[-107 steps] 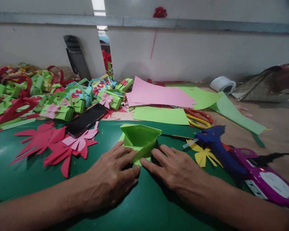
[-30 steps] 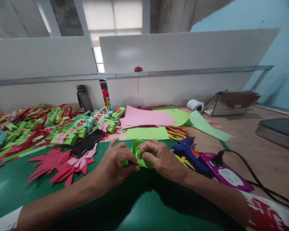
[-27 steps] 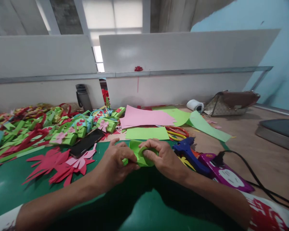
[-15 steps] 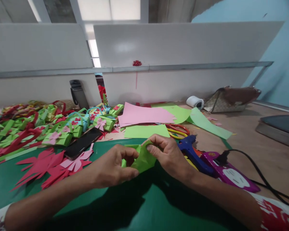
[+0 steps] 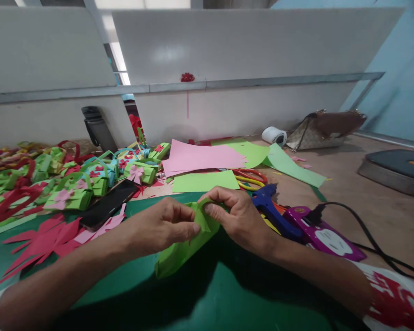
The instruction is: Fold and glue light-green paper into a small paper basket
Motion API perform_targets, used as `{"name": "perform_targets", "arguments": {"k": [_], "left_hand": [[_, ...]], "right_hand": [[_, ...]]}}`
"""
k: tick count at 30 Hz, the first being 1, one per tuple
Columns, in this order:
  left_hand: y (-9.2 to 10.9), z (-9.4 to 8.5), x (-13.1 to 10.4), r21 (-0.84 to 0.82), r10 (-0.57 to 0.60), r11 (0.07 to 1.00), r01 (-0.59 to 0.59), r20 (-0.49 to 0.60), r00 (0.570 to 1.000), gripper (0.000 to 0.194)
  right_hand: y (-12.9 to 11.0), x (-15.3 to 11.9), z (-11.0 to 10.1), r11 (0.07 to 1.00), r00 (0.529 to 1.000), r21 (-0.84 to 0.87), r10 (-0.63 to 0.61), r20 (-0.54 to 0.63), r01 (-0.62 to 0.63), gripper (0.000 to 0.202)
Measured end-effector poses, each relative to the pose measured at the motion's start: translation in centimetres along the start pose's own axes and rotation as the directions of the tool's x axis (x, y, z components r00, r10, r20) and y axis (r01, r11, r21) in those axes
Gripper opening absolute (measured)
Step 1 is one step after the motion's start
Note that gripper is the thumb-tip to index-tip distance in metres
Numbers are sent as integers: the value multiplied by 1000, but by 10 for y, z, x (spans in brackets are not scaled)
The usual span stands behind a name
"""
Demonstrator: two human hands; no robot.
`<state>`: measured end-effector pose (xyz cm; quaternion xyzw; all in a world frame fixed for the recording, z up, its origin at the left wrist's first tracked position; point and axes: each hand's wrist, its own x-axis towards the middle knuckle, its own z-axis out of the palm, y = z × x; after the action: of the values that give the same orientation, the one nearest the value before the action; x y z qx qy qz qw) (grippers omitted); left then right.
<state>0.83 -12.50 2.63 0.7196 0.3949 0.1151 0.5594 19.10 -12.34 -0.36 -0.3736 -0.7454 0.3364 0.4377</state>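
A folded piece of bright green paper (image 5: 184, 252) is held up over the dark green table mat (image 5: 207, 299). My right hand (image 5: 239, 218) pinches its upper right corner between thumb and curled fingers. My left hand (image 5: 167, 223) grips the paper's upper edge with thumb and forefinger, close to the right fingertips. The paper's lower left end hangs free below my left hand. Behind the hands lies a flat light green sheet (image 5: 203, 182). A blue glue gun (image 5: 276, 214) rests just right of my right hand.
Small green paper bags (image 5: 69, 197) and red paper flowers (image 5: 44, 239) crowd the left. A black phone (image 5: 108, 204) and grey bottle (image 5: 98, 128) are there too. Pink sheets (image 5: 203, 158) lie behind. On the right are a purple power strip (image 5: 324, 234), its cable, and a handbag (image 5: 326, 128).
The green paper has turned, so its long side now slopes down to the left below my left hand. My left fingers have closed in toward my right hand. The camera view has shifted slightly.
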Motion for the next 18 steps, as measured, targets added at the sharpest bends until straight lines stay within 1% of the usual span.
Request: {"name": "perform_targets", "arguments": {"k": [3, 5, 8, 12, 15, 17, 18], "left_hand": [[4, -3, 1, -47, 23, 999, -22, 30, 999, 18], [5, -5, 1, -27, 27, 999, -26, 34, 999, 17], [5, -8, 1, 30, 15, 999, -16, 43, 999, 22], [4, -11, 4, 33, 13, 999, -15, 52, 999, 21], [2, -10, 7, 5, 9, 1000, -9, 33, 999, 20], [1, -8, 8, 3, 10, 1000, -10, -17, 1000, 18], [1, -6, 8, 17, 9, 1000, -8, -55, 998, 17]], "right_hand": [[0, 0, 0, 1000, 1000, -11, -23, -7, 23, 10], [1, 1, -1, 999, 999, -18, -39, -13, 39, 10], [1, 1, -2, 998, 998, -33, -55, -12, 55, 10], [1, 1, -3, 998, 998, -14, -58, 1, 58, 12], [0, 1, -4, 999, 999, -9, -40, 12, 40, 9], [-1, 3, -5, 1000, 999, 1, -2, 43, 2, 5], [-1, 3, -6, 1000, 998, 14, 24, 59, -25, 9]]}}
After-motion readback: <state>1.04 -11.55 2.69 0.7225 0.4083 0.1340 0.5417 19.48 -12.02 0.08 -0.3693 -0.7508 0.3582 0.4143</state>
